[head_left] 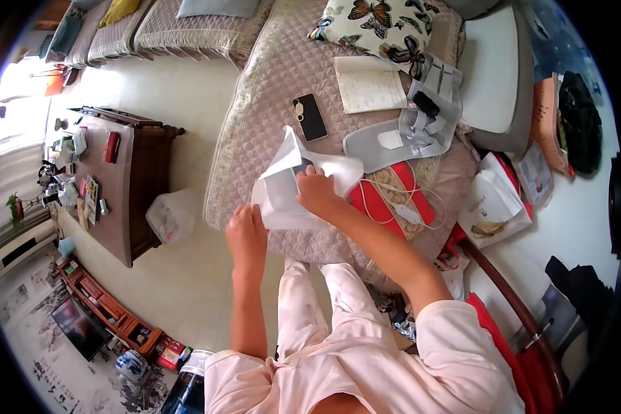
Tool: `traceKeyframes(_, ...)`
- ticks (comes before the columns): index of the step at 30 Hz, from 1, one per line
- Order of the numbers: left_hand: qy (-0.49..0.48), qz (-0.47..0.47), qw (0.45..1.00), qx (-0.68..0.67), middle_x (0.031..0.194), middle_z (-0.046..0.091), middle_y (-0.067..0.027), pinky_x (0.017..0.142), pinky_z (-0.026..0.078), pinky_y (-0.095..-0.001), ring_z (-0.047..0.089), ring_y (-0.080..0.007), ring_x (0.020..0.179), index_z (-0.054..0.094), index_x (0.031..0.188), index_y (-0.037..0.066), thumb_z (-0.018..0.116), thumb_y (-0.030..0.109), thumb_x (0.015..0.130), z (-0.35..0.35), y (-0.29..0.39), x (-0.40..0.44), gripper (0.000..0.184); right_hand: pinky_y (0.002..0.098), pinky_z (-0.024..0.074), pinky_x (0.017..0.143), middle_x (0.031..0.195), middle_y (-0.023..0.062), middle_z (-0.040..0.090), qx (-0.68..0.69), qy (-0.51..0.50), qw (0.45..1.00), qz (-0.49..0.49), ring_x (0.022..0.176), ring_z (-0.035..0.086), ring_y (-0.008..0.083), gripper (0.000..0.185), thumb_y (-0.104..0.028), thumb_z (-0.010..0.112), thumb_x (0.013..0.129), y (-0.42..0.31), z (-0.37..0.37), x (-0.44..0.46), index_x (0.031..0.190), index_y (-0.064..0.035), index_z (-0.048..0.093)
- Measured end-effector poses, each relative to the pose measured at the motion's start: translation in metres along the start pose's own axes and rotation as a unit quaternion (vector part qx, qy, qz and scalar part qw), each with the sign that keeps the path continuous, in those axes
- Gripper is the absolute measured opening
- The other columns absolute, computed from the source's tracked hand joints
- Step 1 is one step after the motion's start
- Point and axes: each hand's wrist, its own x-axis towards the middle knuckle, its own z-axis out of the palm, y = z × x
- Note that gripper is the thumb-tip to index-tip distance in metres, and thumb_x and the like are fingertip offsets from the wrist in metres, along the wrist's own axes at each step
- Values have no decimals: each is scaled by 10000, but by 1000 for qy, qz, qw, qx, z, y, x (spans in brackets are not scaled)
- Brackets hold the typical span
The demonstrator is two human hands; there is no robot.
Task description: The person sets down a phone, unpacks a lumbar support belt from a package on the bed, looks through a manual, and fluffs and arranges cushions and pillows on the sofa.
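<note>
A white, thin-walled bag point(290, 212) stands on the quilted couch cover point(255, 121) in front of me, its top spread apart. My left hand point(245, 236) is closed at the bag's left edge, fingers pinching the material. Over the bag's mouth is my right hand point(316, 190), its fingers curled at the top; the fingertips touch something greyish inside, too covered to name. Beyond the bag lies a black phone point(312, 119). To the right, a red heating pad point(386, 186) with a white cord rests on the couch.
A grey padded wrap point(372, 146), an open notebook point(371, 86) and a butterfly cushion point(376, 27) lie farther up the couch. At left stand a wooden table point(110, 179) and a bin point(171, 217). A white paper bag point(491, 200) is on the right.
</note>
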Motion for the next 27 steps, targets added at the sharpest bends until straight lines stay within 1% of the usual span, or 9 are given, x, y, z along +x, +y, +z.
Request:
traceKeyframes(1, -5, -25, 1000, -17, 662, 484, -181, 519, 370, -429, 479, -370, 595, 463, 674, -22, 472, 96, 853, 3, -8, 2, 215, 455, 424, 779, 1008, 163, 503, -56, 54, 997, -20, 929, 532, 326, 369, -237, 677, 660, 2, -9, -7, 952, -54, 547)
traceKeyframes(4, -18, -11, 1000, 13, 665, 484, -180, 512, 371, -430, 483, -371, 598, 458, 659, -12, 488, 88, 837, 1, -1, 4, 207, 425, 428, 781, 950, 126, 555, -47, -25, 998, -25, 869, 558, 310, 334, -252, 666, 680, 22, -54, -18, 926, -50, 567)
traceKeyframes(7, -33, 8, 999, 1, 669, 482, -179, 514, 372, -431, 481, -371, 603, 445, 650, -9, 503, 81, 822, 4, 2, 7, 202, 374, 449, 732, 849, 105, 594, 103, 47, 984, -137, 804, 579, 288, 236, -210, 632, 734, 51, -77, -37, 883, -34, 584)
traceKeyframes(10, -36, 15, 999, -12, 673, 476, -175, 516, 360, -429, 477, -374, 611, 436, 654, -8, 514, 71, 809, 4, 19, 9, 191, 325, 457, 643, 793, 104, 601, 297, 157, 932, -139, 715, 583, 293, 157, -160, 597, 782, 72, -124, -57, 843, -17, 584)
traceKeyframes(12, -31, 18, 999, -16, 662, 451, -168, 500, 345, -412, 455, -360, 576, 423, 653, -10, 514, 62, 805, 6, 16, 9, 191, 328, 446, 576, 732, 107, 582, 273, 281, 916, -84, 649, 591, 250, 73, -113, 551, 799, 119, -127, -52, 797, -42, 566)
traceKeyframes(16, -36, 17, 999, -7, 631, 408, -128, 450, 312, -343, 398, -266, 495, 412, 663, -21, 523, 36, 804, 6, 19, 4, 188, 330, 461, 603, 749, 79, 595, 247, 325, 909, 82, 671, 594, 231, 140, -155, 605, 755, 275, -63, -3, 847, -57, 566)
traceKeyframes(19, -48, -41, 996, -60, 638, 431, -95, 420, 293, -286, 387, -180, 477, 446, 687, -31, 513, 38, 819, 8, 22, 4, 164, 348, 459, 709, 938, 99, 571, 75, 350, 919, 165, 831, 567, 257, 299, -166, 651, 713, 365, -42, 30, 968, -71, 528)
traceKeyframes(22, -22, -63, 993, -93, 599, 311, -47, 431, 211, -261, 288, -99, 496, 391, 667, -37, 502, 26, 827, 15, 28, 7, 204, 361, 443, 786, 1050, 108, 532, -53, 352, 907, 224, 936, 527, 280, 412, -167, 682, 687, 406, -49, 62, 1039, -74, 492)
traceKeyframes(27, -34, -54, 993, -99, 736, 538, -80, 428, 306, -219, 423, -96, 522, 552, 800, -66, 487, 12, 819, 21, 20, 8, 103, 381, 456, 786, 1034, 93, 538, -111, 287, 922, 235, 935, 518, 303, 452, -177, 704, 667, 429, -53, 101, 1050, -71, 489)
